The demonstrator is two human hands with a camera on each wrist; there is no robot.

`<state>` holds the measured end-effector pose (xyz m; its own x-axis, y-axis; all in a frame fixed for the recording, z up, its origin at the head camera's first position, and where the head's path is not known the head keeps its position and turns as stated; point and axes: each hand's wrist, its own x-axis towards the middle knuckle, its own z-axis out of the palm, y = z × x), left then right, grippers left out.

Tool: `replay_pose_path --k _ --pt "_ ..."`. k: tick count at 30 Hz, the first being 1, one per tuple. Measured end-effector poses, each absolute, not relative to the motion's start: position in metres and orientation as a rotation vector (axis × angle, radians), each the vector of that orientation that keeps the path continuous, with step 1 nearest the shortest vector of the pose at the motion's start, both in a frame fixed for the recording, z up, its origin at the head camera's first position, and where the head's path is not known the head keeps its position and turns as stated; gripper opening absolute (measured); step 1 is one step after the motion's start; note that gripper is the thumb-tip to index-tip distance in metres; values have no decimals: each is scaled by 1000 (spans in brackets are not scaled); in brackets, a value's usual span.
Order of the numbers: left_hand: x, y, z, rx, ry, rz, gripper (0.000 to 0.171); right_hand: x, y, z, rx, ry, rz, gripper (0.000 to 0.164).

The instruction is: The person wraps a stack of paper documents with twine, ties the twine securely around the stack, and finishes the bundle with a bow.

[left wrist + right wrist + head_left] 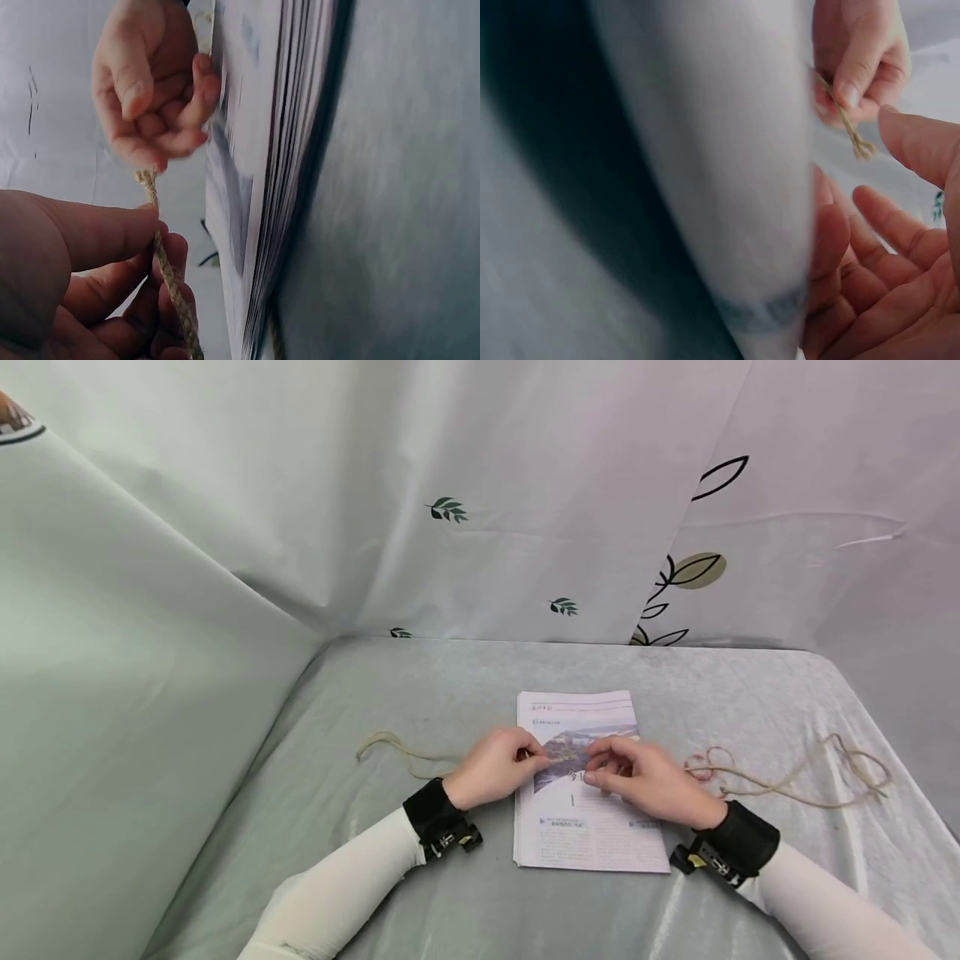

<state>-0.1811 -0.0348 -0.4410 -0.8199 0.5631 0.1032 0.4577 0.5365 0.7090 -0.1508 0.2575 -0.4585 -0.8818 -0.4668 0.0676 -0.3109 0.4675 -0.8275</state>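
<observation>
A stack of printed paper sheets (600, 839) lies on the cloth-covered table. Over its left side, my left hand (491, 770) pinches a length of twine (176, 296) between thumb and fingers. The twine's frayed tip (862, 148) sticks out past that grip. My right hand (652, 781) hovers over the right side of the stack, fingers loosely bent and apart from the thumb, holding nothing. In the left wrist view its fingertips (157, 163) come right up to the twine's tip.
To the left, a loop of twine (386, 739) lies on the grey cloth (450, 893). Right of the papers are another long piece of twine (795, 793) and thin reddish loops (701, 764). A pale curtain with leaf prints (525, 485) hangs behind the table.
</observation>
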Motion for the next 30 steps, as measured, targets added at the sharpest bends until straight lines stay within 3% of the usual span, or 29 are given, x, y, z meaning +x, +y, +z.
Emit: replay_pose_path --k 8,14,17,25,30 --pt "-170 -26 -442 901 2537 1196 7 -148 252 -463 -733 2424 -1418 25" --pt "-168 -18 -445 956 2547 1162 7 -148 252 -463 -798 2442 -1411 6" --pt "-169 -19 -446 946 2521 1176 7 -151 256 -461 -802 2481 -1408 10" --pt "-174 -30 -446 887 2530 1065 8 -170 303 -441 -518 2657 -1371 10" --pt "-180 -38 -443 869 2585 938 11 -184 350 -435 -286 2811 -1277 20"
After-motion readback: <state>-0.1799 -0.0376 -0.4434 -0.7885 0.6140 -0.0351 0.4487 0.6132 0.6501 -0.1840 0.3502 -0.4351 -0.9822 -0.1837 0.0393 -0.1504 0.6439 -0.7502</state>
